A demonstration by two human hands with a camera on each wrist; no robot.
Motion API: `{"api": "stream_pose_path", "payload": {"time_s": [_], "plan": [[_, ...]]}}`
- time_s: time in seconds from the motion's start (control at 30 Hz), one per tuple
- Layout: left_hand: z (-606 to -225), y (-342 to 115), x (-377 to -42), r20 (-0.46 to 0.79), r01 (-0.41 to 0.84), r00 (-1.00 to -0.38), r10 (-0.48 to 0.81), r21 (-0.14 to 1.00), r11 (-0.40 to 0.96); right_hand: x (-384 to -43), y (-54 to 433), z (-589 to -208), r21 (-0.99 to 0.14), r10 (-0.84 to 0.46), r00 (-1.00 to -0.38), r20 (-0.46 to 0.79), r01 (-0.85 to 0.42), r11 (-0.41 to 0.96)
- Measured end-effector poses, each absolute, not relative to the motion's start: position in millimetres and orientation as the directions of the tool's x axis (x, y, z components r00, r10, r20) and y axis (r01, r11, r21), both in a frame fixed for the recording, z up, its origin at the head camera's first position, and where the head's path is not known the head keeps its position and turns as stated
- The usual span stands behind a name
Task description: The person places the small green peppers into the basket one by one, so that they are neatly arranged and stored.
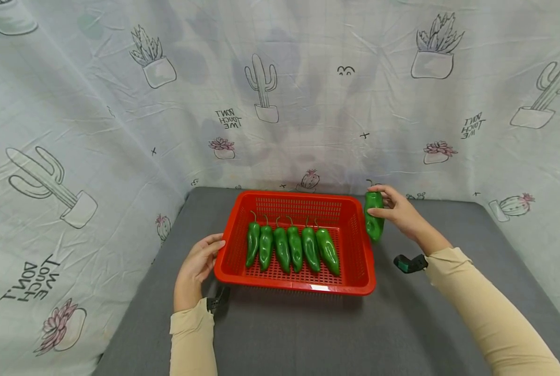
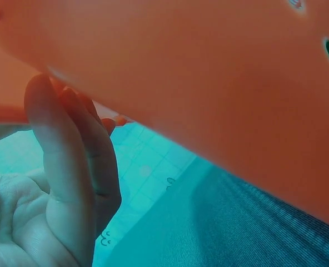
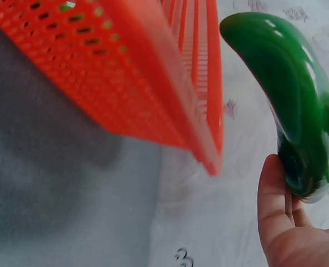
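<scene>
A red plastic basket (image 1: 298,289) with perforated walls stands on the grey table. Several glossy green peppers (image 1: 282,246) lie side by side in it, stems pointing to the far side. At its left rim my left hand (image 1: 199,262) grips the edge; the left wrist view has the fingers (image 2: 64,161) bent up against the underside of the rim. Just outside the right rim, my right hand (image 1: 399,212) holds another green pepper (image 1: 374,222) between thumb and fingers, stem up. In the right wrist view this pepper (image 3: 289,83) hangs apart from the basket wall (image 3: 153,72).
Grey cloth covers the table (image 1: 289,334). A white curtain (image 1: 317,104) printed with cacti and potted plants hangs behind and along the sides. Black straps (image 1: 408,263) sit at both wrists.
</scene>
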State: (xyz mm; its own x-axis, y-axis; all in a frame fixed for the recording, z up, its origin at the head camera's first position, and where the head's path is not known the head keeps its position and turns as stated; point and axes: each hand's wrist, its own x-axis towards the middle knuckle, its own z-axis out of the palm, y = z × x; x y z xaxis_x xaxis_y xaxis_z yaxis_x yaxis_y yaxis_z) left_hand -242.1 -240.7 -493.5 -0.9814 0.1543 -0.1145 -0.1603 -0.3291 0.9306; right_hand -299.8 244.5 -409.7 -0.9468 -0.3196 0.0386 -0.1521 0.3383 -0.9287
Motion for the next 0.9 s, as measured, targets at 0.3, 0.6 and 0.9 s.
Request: {"api": "stream_pose_path", "payload": {"time_s": [0.3,0.6,0.9], "plan": [[-488,-240,-239,-0.096,-0.149,-0.980,0.175,0.935,-0.322,-302,218,-405,-0.936,-0.379,-0.925,0.036,-0.164,0.311],[-498,-241,-242,-0.058,-0.120,-0.983,0.175,0.922,-0.368,-308,197,-408,-0.924,-0.404,-0.915,0.002,-0.156,0.350],[-497,-242,-242,-0.060,-0.125,-0.981,0.185,0.923,-0.365,-311,180,-415,-0.868,-0.388,-0.921,-0.032,-0.167,0.468]]}}
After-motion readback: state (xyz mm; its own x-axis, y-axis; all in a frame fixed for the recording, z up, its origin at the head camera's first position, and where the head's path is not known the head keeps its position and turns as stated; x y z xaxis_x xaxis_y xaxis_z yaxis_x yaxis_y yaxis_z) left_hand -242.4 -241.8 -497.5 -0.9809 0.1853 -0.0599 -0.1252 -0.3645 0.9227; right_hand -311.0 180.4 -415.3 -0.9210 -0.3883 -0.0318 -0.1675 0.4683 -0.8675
